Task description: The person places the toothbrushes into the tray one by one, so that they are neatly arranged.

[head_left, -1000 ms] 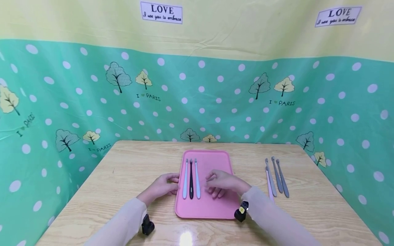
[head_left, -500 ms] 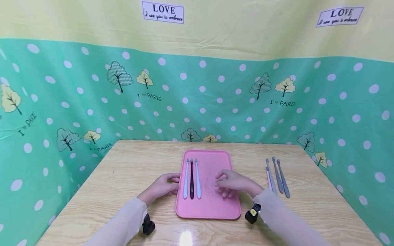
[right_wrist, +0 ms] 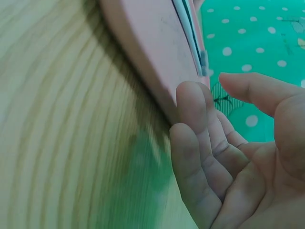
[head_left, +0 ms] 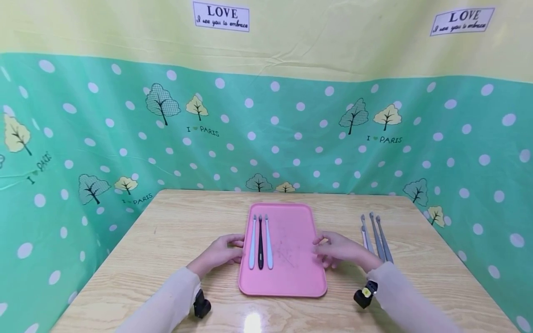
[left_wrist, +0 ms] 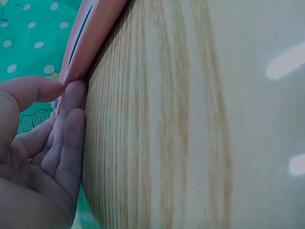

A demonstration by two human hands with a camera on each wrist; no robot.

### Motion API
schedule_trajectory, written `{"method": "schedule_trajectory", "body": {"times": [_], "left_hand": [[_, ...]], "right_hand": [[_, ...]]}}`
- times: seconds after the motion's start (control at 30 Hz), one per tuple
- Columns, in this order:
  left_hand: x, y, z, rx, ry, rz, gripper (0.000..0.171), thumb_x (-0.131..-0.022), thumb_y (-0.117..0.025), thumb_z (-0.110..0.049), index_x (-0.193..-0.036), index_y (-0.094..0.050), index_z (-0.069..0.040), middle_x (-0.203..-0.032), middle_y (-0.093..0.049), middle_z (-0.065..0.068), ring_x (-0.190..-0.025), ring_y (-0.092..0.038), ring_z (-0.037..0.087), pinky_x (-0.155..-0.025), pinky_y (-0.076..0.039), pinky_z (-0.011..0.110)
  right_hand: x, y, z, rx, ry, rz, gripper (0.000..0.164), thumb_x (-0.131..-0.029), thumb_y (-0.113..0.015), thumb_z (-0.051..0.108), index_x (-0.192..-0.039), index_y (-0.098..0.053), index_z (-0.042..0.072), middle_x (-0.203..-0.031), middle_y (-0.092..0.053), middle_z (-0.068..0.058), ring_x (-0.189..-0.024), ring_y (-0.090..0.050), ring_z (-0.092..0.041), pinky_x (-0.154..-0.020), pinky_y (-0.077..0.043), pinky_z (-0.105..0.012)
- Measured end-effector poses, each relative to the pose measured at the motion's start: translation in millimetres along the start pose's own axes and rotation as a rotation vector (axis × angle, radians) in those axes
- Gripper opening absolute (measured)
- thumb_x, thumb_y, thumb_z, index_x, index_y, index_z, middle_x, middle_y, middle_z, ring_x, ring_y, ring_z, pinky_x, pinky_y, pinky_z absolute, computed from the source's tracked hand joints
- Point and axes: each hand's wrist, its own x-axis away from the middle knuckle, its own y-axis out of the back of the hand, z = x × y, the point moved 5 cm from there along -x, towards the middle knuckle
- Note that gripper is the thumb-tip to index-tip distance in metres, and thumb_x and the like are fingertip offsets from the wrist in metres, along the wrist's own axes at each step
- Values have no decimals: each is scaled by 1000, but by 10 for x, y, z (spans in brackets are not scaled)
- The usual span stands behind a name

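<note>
A pink tray [head_left: 293,277] lies on the table with three slim-handled tools with small metal tips side by side at its left. These are a pale blue tool [head_left: 252,249], a black tool [head_left: 260,245] and another pale blue tool [head_left: 269,249]. My left hand [head_left: 220,252] holds the tray's left edge; in the left wrist view its thumb is at the rim, its fingers against the side. My right hand [head_left: 339,249] is at the tray's right edge, holding nothing. Its thumb [right_wrist: 248,90] stands apart from the fingers in the right wrist view.
Right of the tray, several similar tools lie on the wooden table [head_left: 183,217]: grey ones [head_left: 376,236] and a shorter pale pink tool [head_left: 364,237]. The right forearm partly covers them. A green and yellow curtain [head_left: 266,115] hangs behind the table.
My right hand has moved right, from over the middle of the tray to its right edge. The left hand and the three tools in the tray have stayed put.
</note>
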Motion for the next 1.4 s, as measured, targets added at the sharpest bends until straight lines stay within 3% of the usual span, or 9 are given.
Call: {"method": "schedule_trajectory", "body": {"times": [0.4, 0.73, 0.97, 1.2, 1.4], "left_hand": [[-12, -3, 18, -7, 4, 6, 62, -91, -71, -20, -147, -50, -4, -119, -59, 10, -83, -70, 19, -75, -58, 34], [-24, -21, 18, -12, 3, 4, 61, -92, -71, -20, -146, -50, -4, -118, -59, 10, -83, -69, 19, -75, -58, 34], [-16, 0, 18, 0, 1, 8, 62, -91, -72, -20, -146, -50, -3, -119, -59, 10, -83, -69, 19, -75, -58, 34], [-17, -3, 16, -3, 10, 5, 63, -90, -73, -21, -146, -50, -4, -119, -59, 11, -83, -70, 19, -75, -58, 34], [-1, -7, 7, -8, 9, 5, 62, -91, -72, -21, -146, -50, -4, -119, -59, 11, -84, -69, 19, -76, -58, 34]], "right_hand": [[279, 282, -239, 27, -37, -62, 44, -98, -64, 26, -125, -53, -6, -89, -67, -12, -67, -65, -21, -61, -57, -37], [576, 466, -404, 10, -89, -104, 42, -98, -64, 23, -124, -51, -7, -87, -64, -13, -64, -62, -21, -52, -56, -36], [726, 568, -541, -26, -106, -106, 44, -99, -61, 21, -125, -49, -12, -86, -62, -12, -64, -63, -21, -55, -56, -32], [831, 653, -647, 38, -150, -170, 46, -97, -65, 24, -126, -52, -11, -82, -65, -9, -65, -63, -21, -54, -54, -31], [876, 699, -702, 118, -166, -240, 39, -93, -70, 22, -118, -58, -5, -75, -62, -9, -63, -61, -22, -54, -55, -33]]}}
